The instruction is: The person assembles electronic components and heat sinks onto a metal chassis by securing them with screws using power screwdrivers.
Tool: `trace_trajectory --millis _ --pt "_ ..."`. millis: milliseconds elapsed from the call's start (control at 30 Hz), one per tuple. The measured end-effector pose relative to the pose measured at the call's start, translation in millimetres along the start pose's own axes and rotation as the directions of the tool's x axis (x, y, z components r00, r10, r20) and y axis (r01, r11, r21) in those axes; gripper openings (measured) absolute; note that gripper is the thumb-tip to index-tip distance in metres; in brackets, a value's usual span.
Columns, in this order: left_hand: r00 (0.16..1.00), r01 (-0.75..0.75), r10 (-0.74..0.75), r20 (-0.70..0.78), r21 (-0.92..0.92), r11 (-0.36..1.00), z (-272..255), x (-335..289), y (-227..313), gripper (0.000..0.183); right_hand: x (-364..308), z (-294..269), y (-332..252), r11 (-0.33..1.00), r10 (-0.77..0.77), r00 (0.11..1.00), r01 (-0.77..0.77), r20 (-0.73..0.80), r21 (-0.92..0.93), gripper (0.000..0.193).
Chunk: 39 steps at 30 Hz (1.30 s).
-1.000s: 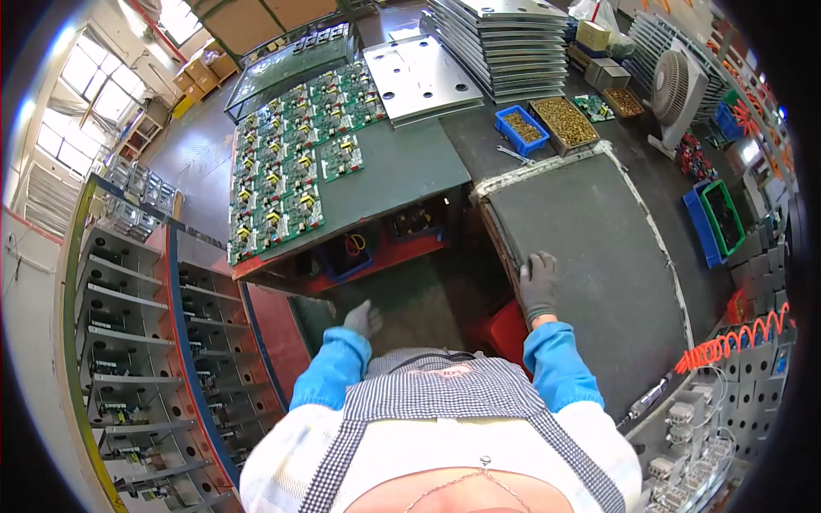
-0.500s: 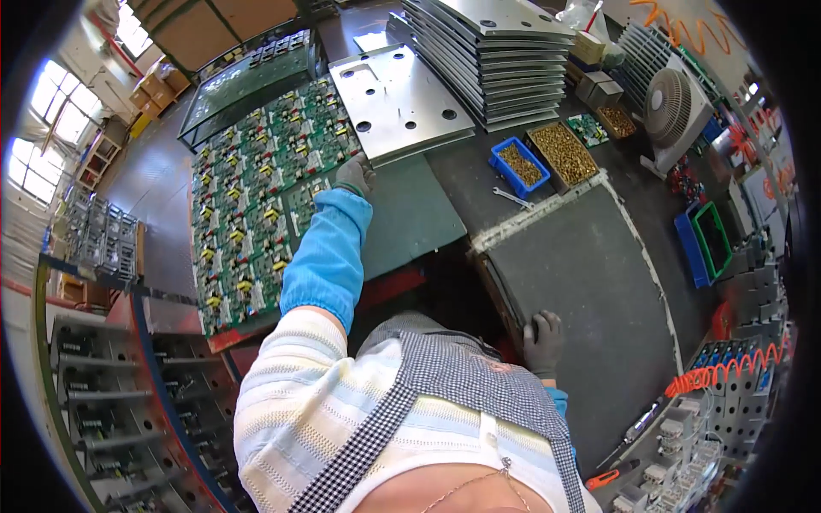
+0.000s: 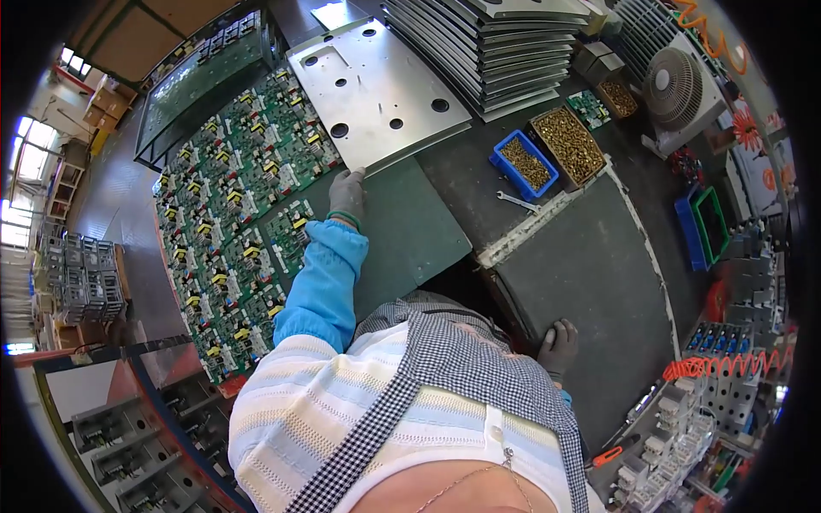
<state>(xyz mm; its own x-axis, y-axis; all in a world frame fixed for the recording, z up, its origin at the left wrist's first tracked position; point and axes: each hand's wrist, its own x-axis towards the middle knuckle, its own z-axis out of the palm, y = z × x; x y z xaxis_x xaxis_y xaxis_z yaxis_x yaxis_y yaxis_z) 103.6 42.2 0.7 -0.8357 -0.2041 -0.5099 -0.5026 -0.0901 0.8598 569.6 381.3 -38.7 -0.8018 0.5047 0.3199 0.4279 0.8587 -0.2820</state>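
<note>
My left hand (image 3: 347, 196), in a grey glove with a blue sleeve, has its fingers closed at the near corner of a silver sheet-metal panel (image 3: 369, 84) with round black-ringed holes. That panel lies on top of at least one similar sheet. Left of the hand, rows of green circuit boards (image 3: 229, 205) cover the bench, with yellow and white parts on them. A flat dark green board (image 3: 402, 224) lies below the panel. My right hand (image 3: 560, 346), also gloved, rests at the left edge of a dark grey mat (image 3: 599, 282), fingers loosely apart and holding nothing.
A tall stack of metal panels (image 3: 513, 64) stands at the back. Right of it are a blue bin (image 3: 496, 162) of small screws, a box of brass-coloured fasteners (image 3: 569, 145), a wrench (image 3: 518, 202) and a fan (image 3: 676, 90). An orange-handled tool (image 3: 607, 456) lies at the lower right.
The view has shifted, and more of the bench front is covered by my body. My left hand stays at the panel's corner. My right hand has slid slightly along the mat's edge.
</note>
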Motion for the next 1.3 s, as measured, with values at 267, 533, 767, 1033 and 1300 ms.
trace_trajectory --millis 267,533,767,1033,1300 --pt "0.986 0.125 -0.16 -0.036 -0.465 0.877 0.7 38.1 3.8 0.015 0.4 0.4 5.3 0.999 -0.041 0.999 0.041 0.028 -0.014 0.021" --pt "0.952 0.155 0.109 0.287 -0.757 0.635 16.0 22.0 86.9 0.023 32.6 9.7 15.2 0.978 0.132 0.991 -0.136 0.04 0.16 0.016" --pt "0.74 0.113 0.202 0.641 -0.415 0.903 6.5 68.0 98.6 0.032 107.6 26.2 -24.5 0.898 0.029 0.999 -0.042 0.037 0.439 0.014" --pt "0.7 0.29 0.214 0.682 -0.545 0.786 12.7 87.3 107.2 0.019 191.9 19.1 -142.8 0.75 -0.135 0.979 -0.001 0.154 0.662 0.017" --pt "0.725 -0.101 0.361 0.586 -0.428 0.898 -36.4 -32.0 121.9 0.064 221.1 15.0 -221.3 0.508 -0.458 0.807 -0.107 0.373 0.855 0.031"
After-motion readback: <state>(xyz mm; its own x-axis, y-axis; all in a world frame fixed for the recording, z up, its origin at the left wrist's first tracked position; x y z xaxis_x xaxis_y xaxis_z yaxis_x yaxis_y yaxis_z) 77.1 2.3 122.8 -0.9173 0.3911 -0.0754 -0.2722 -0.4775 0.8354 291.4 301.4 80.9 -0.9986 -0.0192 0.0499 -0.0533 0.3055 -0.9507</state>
